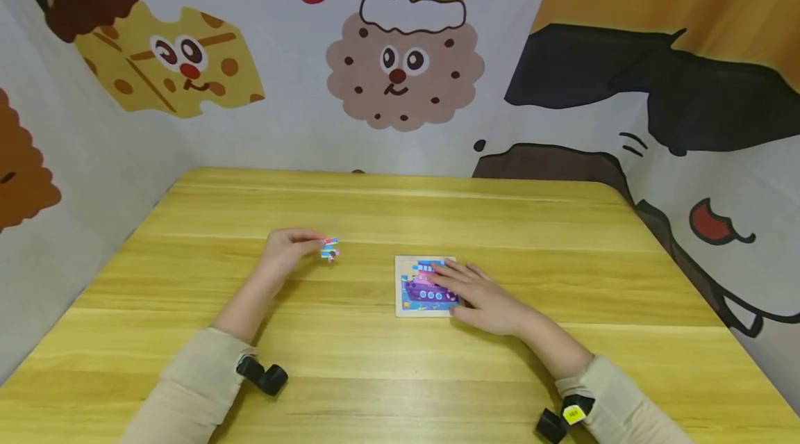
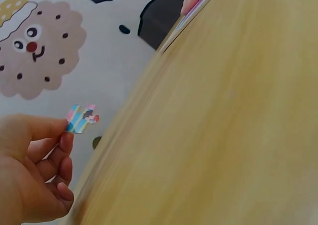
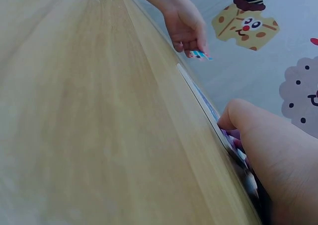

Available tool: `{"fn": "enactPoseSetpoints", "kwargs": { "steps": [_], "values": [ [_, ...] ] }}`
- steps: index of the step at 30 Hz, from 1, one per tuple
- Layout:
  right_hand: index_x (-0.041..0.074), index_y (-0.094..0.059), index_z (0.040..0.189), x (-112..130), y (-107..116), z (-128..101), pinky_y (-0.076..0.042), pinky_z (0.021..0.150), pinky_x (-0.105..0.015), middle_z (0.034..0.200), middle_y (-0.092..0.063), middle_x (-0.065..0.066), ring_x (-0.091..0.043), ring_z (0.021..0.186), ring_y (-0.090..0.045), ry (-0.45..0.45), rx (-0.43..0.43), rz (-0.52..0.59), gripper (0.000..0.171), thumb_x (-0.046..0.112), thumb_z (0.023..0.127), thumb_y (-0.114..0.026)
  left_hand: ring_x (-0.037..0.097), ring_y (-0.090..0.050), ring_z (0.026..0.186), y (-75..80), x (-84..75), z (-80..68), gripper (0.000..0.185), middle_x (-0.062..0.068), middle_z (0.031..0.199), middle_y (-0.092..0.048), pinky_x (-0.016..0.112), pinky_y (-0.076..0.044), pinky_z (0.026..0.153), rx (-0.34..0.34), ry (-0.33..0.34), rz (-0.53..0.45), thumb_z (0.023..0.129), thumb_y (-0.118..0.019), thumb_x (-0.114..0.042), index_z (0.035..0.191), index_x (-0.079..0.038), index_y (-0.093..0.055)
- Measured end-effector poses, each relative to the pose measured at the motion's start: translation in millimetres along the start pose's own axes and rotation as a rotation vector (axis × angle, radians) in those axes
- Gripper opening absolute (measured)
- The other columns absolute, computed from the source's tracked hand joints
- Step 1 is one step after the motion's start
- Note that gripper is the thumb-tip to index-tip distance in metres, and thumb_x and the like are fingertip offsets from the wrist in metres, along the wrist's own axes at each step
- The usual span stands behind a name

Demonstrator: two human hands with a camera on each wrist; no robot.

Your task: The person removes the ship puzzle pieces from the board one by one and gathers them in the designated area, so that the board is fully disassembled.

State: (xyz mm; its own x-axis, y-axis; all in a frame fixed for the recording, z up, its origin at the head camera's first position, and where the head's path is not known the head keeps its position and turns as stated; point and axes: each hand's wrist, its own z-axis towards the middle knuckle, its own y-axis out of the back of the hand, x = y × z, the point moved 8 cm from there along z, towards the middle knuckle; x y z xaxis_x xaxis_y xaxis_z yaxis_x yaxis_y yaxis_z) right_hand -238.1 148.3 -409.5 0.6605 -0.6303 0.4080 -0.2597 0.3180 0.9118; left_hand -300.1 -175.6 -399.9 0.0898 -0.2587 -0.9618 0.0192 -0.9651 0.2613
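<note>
My left hand (image 1: 286,249) pinches a small jigsaw piece (image 1: 329,250) between thumb and fingertips, up off the table on the left. Pink, blue and yellow stripes mark the piece (image 2: 81,119), with a small dark and red figure at one side. My right hand (image 1: 490,299) rests over the right side of a square jigsaw board (image 1: 398,291), its fingers spread and straight. A purple and pink ship on blue water shows on the board's picture. Bare pale wood shows at the picture's upper left. The hand covers the right part of the picture.
The board lies flat on a wood-grain table (image 1: 350,360), near its middle. Behind the table hangs a white cloth (image 1: 281,145) printed with cartoon food faces. Both sleeves carry small black wrist cameras (image 1: 271,379).
</note>
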Motion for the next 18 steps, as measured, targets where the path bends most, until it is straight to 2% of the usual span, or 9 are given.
{"fn": "enactPoseSetpoints", "kwargs": {
  "steps": [6, 12, 18],
  "values": [
    [0.025, -0.032, 0.150, -0.1, -0.4, -0.4, -0.005, 0.112, -0.050, 0.156, -0.022, 0.005, -0.022, 0.144, -0.011, 0.006, -0.003, 0.003, 0.060, 0.025, 0.094, -0.051, 0.031, -0.051, 0.114, 10.9, 3.9, 2.1, 0.028, 0.018, 0.110, -0.066, 0.043, -0.034, 0.100, 0.008, -0.026, 0.067, 0.088, -0.069, -0.014, 0.106, 0.007, -0.068],
    [0.025, -0.032, 0.151, -0.3, -0.6, -0.3, -0.005, 0.112, -0.050, 0.156, -0.021, 0.004, -0.022, 0.144, -0.010, 0.003, 0.002, 0.007, 0.060, 0.025, 0.094, -0.051, 0.028, -0.057, 0.104, 12.0, 3.0, 1.9, 0.023, 0.015, 0.104, -0.068, 0.038, -0.042, 0.090, 0.021, -0.082, 0.170, 0.090, -0.067, -0.014, 0.103, 0.005, -0.070],
    [0.025, -0.032, 0.150, -0.2, -0.3, -0.3, -0.005, 0.112, -0.050, 0.156, -0.022, 0.004, -0.022, 0.144, -0.010, 0.005, 0.000, 0.006, 0.060, 0.024, 0.094, -0.051, 0.028, -0.057, 0.096, 12.0, 2.9, 4.6, 0.019, 0.016, 0.100, -0.068, 0.037, -0.043, 0.084, 0.024, -0.105, 0.263, 0.091, -0.066, -0.012, 0.101, 0.004, -0.070]
  ]
}}
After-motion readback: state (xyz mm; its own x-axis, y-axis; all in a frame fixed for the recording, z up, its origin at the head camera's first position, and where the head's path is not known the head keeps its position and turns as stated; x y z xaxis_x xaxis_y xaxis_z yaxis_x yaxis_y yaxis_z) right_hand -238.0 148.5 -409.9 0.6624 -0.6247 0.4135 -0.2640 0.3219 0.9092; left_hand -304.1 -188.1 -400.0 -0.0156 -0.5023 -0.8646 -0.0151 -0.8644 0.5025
